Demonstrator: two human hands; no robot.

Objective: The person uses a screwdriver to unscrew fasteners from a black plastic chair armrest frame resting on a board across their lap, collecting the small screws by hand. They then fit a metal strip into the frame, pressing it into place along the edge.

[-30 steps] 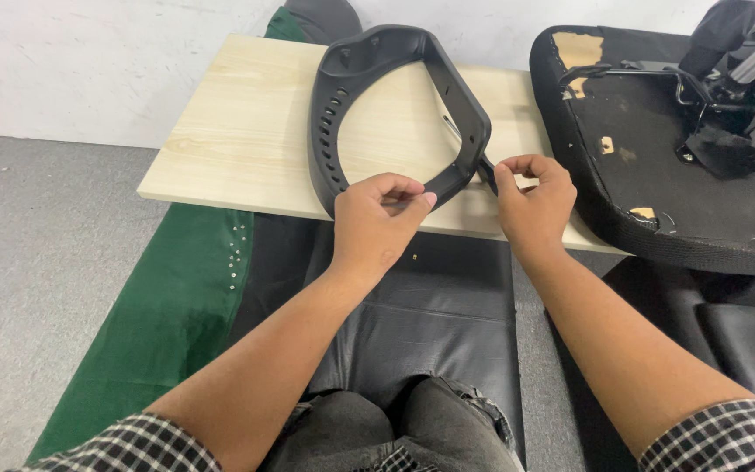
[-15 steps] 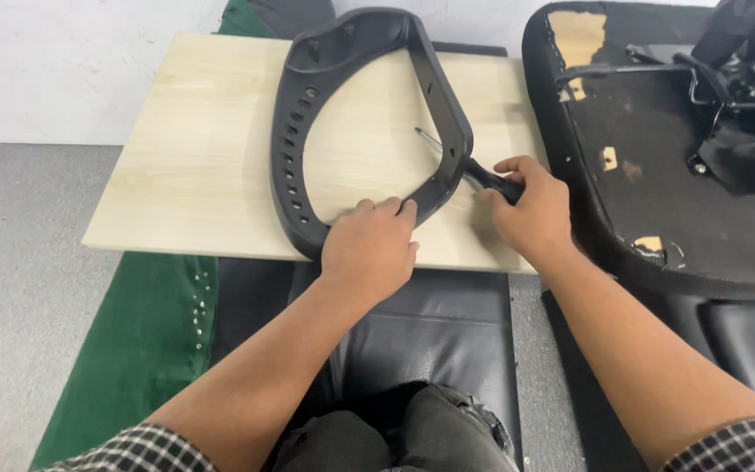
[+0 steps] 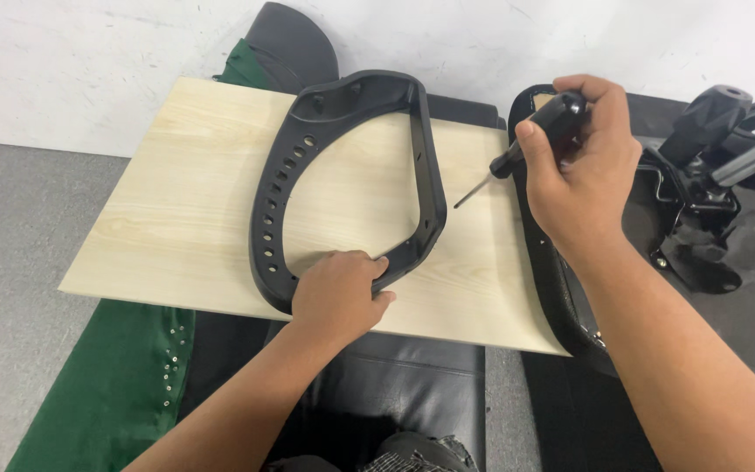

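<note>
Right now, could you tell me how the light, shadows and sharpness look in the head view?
Head view: soft, even light with no glare; the black frame casts only a faint shadow on the pale board; the left hand and the right hand with its screwdriver are sharp; edges look slightly bowed.

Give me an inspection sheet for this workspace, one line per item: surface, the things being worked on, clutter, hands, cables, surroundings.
Surface: pale wooden board, lying over dark cushions.
Job's things: black plastic frame with a row of holes, flat on the board; screwdriver with black handle, raised clear of the frame.
Clutter: green cloth under the board's near left edge.
Hands: left hand grips the frame's near end; right hand holds the screwdriver.
Cables: nothing seen.
Surroundings: white wall, grey floor, black seat base with metal mechanism at right.
</note>
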